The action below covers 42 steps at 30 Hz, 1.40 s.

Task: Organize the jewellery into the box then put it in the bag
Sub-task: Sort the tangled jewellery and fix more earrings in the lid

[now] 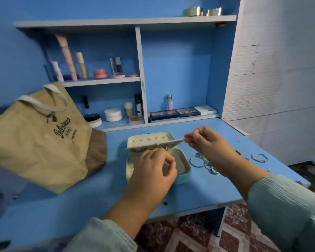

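Working at the middle of the frame, I have the jewellery box [158, 157] open on the blue desk [198, 190], its lid standing up behind the tray. My right hand [205, 142] is closed in a pinch on the right end of a thin flap [153, 145] that lies across the box, long axis running left to right. My left hand [153, 171] hovers over the tray with thumb and forefinger pinched together; something small may be between them, but I cannot tell what, if anything.

The loose jewellery sits to the right of the box: a cluster of hoops [202, 161] just beside the tray, partly hidden under my right forearm, and a single bangle [259, 158] farther right, near the desk edge. So the remaining pieces all lie on my right hand's side, and that hand is the nearer one for fetching them, while the left is placed to seat things in the tray.

The paper bag [38, 140] stands at the left of the frame, on the box's far side from the jewellery. I judge the sorting unfinished and the bagging not yet begun.
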{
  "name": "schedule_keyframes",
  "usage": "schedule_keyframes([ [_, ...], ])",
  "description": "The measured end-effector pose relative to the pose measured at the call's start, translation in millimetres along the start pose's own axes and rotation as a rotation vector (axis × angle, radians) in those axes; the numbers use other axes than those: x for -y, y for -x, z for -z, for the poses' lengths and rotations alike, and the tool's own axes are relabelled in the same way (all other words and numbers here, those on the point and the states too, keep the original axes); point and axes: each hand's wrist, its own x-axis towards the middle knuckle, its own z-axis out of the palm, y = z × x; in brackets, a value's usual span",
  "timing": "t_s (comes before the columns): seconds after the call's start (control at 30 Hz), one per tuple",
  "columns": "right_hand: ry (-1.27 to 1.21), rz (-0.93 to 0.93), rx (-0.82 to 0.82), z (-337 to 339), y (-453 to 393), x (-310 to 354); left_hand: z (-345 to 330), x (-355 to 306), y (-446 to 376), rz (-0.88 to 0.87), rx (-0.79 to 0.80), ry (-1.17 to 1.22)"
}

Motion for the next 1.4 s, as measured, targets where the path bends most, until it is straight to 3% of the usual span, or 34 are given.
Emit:
schedule_keyframes([
  [0.1,-0.046,0.005,-0.006,-5.3,-7.7,0.6,6.8,9.7,-5.0,0.033,-0.014,0.005],
  [0.37,0.268,0.042,-0.016,-16.0,-24.7,-4.8,16.5,43.4,-24.9,0.179,0.09,-0.034],
  [0.63,0.245,0.036,-0.013,-26.1,-38.1,-18.8,9.6,68.2,-41.4,0.191,0.136,-0.078],
  [0.83,0.098,0.017,-0.026,-33.5,-45.2,-30.6,5.1,81.1,-46.4,0.098,0.093,-0.311],
  [0.97,-0.037,0.032,-0.028,-35.7,-46.4,-35.0,4.0,82.1,-53.3,0.189,0.225,-0.391],
  [1.4,-0.159,0.079,0.022,-29.7,-40.5,-39.2,-17.4,97.8,-56.4,0.064,0.093,-0.341],
])
